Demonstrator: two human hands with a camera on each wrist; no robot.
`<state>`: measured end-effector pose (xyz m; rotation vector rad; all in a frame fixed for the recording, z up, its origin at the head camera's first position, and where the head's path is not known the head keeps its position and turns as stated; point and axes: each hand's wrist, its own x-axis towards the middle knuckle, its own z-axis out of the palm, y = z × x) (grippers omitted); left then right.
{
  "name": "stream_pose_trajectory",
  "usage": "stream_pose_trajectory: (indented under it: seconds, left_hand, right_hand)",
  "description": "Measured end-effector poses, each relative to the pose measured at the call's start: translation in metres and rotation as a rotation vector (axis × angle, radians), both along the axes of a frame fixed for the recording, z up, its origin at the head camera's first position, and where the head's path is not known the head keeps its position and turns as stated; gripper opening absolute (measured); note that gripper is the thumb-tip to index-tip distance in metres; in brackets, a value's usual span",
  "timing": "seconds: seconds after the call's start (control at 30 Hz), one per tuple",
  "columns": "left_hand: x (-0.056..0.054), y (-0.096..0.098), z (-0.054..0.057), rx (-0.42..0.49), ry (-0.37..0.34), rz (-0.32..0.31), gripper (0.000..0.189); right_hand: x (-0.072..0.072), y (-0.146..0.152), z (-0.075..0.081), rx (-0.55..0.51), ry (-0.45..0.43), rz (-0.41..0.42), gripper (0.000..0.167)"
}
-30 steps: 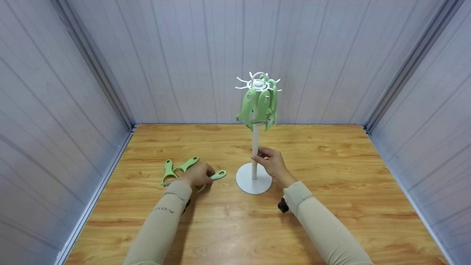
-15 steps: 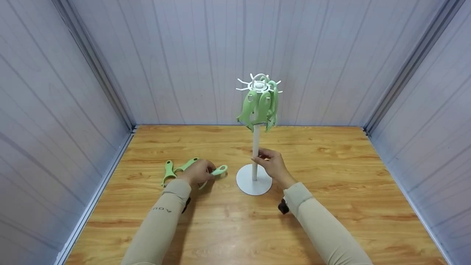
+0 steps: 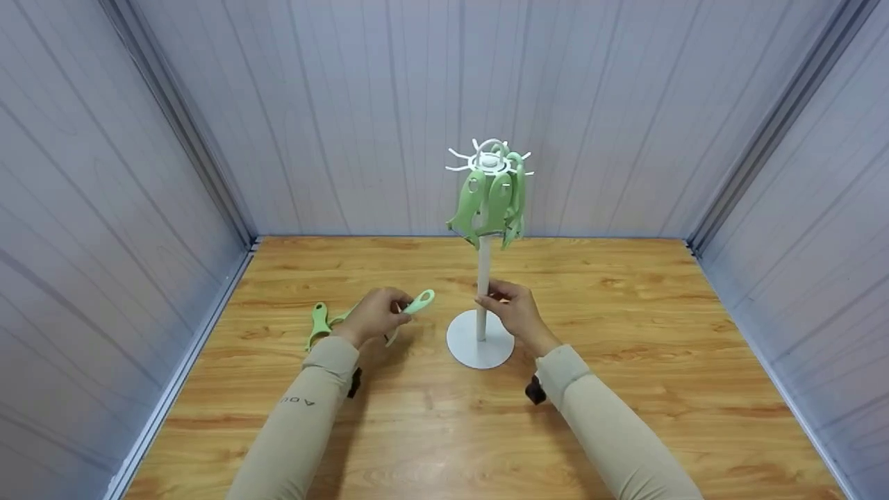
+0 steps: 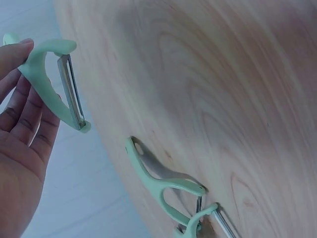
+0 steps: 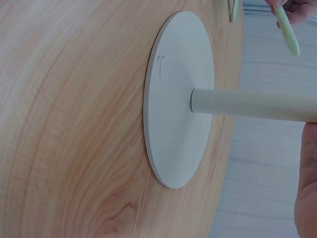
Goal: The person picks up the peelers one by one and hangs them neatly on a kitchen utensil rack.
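My left hand (image 3: 378,316) pinches a light green peeler (image 4: 47,91) by its handle, with the metal blade facing away from the palm. In the head view the handle end sticks out past the fingertips, toward the stand. A white stand (image 3: 484,260) with a round base rises upright at the middle of the table. Several green peelers (image 3: 496,205) hang from the hooks at its top. My right hand (image 3: 517,312) grips the pole low down, above the base (image 5: 178,104). Two more peelers (image 4: 163,188) lie on the table left of the left hand, partly hidden by it in the head view.
The wooden table (image 3: 625,333) is bounded by pale panel walls (image 3: 333,118) at the back and both sides. Some hooks (image 3: 457,160) on the left of the stand's top carry no peeler.
My left hand has lifted a peeler off the table, and its handle end now points higher and slightly further right. My right hand stays on the pole.
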<state>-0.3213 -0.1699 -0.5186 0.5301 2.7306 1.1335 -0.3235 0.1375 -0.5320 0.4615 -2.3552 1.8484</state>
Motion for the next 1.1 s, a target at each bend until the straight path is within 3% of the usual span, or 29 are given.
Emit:
stream_pose_trajectory:
  seconds: [0.4,0.67,0.83,1.1]
  left_hand:
    - [0.001,0.000,0.006,0.148,0.074,0.022,0.024]
    - [0.001,0.002,0.018,0.167,0.154,0.029,0.027]
    - [0.002,0.003,0.026,0.190,0.162,0.040,0.031]
    - [0.002,0.004,0.045,0.228,0.223,0.048,0.028]
  right_hand:
    - [0.000,-0.002,0.000,0.020,-0.031,-0.016,0.025]
    - [0.000,0.002,-0.002,0.004,-0.008,-0.005,0.024]
    - [0.000,0.001,-0.002,-0.002,-0.022,-0.012,0.024]
    - [0.000,0.000,-0.002,-0.011,-0.026,-0.012,0.026]
